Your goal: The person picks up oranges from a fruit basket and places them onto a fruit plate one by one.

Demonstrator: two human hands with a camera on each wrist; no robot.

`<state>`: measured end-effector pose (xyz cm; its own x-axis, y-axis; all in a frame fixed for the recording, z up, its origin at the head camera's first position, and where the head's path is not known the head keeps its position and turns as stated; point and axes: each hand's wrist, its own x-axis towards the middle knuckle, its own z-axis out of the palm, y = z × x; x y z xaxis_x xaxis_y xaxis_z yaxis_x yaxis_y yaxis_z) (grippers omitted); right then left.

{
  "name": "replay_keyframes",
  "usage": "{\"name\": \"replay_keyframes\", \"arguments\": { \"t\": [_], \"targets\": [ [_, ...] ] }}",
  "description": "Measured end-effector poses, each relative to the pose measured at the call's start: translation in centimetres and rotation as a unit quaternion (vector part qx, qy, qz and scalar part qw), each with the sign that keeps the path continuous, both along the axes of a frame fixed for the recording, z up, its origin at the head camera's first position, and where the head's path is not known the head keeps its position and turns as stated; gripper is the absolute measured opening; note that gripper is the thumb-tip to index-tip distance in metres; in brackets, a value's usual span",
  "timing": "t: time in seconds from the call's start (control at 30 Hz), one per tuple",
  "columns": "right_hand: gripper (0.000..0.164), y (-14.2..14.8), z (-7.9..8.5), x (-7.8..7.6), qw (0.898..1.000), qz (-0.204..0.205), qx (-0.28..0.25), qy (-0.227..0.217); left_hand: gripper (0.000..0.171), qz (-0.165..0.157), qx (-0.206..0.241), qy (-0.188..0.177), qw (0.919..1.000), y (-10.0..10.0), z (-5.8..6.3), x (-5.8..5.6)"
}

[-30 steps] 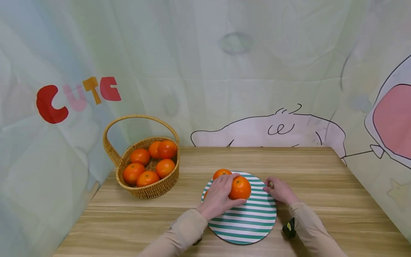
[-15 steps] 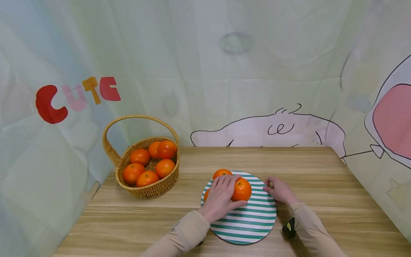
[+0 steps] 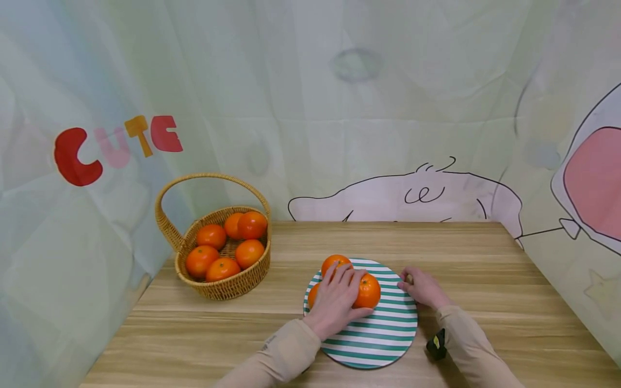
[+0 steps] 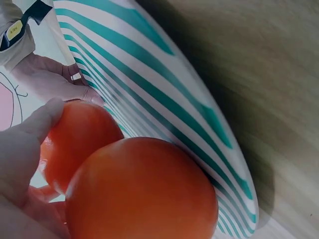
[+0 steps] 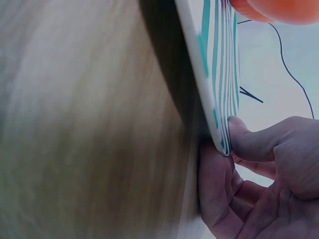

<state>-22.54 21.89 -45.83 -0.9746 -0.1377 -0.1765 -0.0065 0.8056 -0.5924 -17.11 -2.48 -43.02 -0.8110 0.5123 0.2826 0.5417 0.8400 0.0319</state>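
A round plate (image 3: 383, 334) with green and white stripes lies on the table. Three oranges are on its far left part. My left hand (image 3: 336, 302) holds the rightmost orange (image 3: 368, 291), thumb on the near side and fingers over the far side. Behind that hand sits another orange (image 3: 335, 263), and a third orange (image 3: 312, 295) shows partly to its left. In the left wrist view, one large orange (image 4: 142, 191) stands in front of the held orange (image 4: 82, 142). My right hand (image 3: 423, 286) pinches the plate's right rim, thumb on top and fingers underneath (image 5: 217, 184).
A wicker basket (image 3: 230, 288) with a tall handle stands at the back left, holding several oranges (image 3: 202, 261). The wooden table (image 3: 466, 253) ends at a printed curtain (image 3: 310, 108) behind and at both sides.
My left hand has shifted slightly right and toward me, and the orange in it has moved the same way. More of the two other oranges shows. The right hand and plate stay put.
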Motion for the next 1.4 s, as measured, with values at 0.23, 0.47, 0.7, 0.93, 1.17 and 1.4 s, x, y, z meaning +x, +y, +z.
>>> {"name": "replay_keyframes", "arguments": {
  "t": [0.23, 0.47, 0.7, 0.93, 1.17, 1.4],
  "targets": [
    [0.011, -0.04, -0.03, 0.04, 1.0, -0.002, -0.003, -0.003, 0.073, -0.003, -0.04, 0.009, 0.9992, 0.06, -0.41, 0.04],
    [0.01, -0.06, -0.14, 0.05, 1.0, -0.004, -0.005, -0.006, 0.072, -0.006, -0.055, 0.024, 0.9982, -0.05, -0.27, 0.18],
    [0.01, 0.02, -0.17, 0.09, 1.0, 0.002, -0.003, 0.004, 0.068, -0.011, -0.02, 0.011, 0.9997, -0.21, -0.02, 0.25],
    [0.011, -0.03, -0.01, 0.16, 1.0, -0.001, -0.003, -0.003, 0.064, -0.009, -0.019, 0.017, 0.9996, -0.27, -0.27, 0.16],
    [0.011, -0.11, 0.08, 0.18, 1.0, -0.005, -0.005, -0.009, 0.063, -0.006, -0.008, 0.02, 0.9998, -0.28, -0.21, 0.18],
    [0.012, -0.06, 0.1, 0.09, 1.0, -0.006, -0.001, -0.015, 0.063, -0.004, -0.003, 0.018, 0.9998, -0.24, -0.18, 0.12]
  ]
}}
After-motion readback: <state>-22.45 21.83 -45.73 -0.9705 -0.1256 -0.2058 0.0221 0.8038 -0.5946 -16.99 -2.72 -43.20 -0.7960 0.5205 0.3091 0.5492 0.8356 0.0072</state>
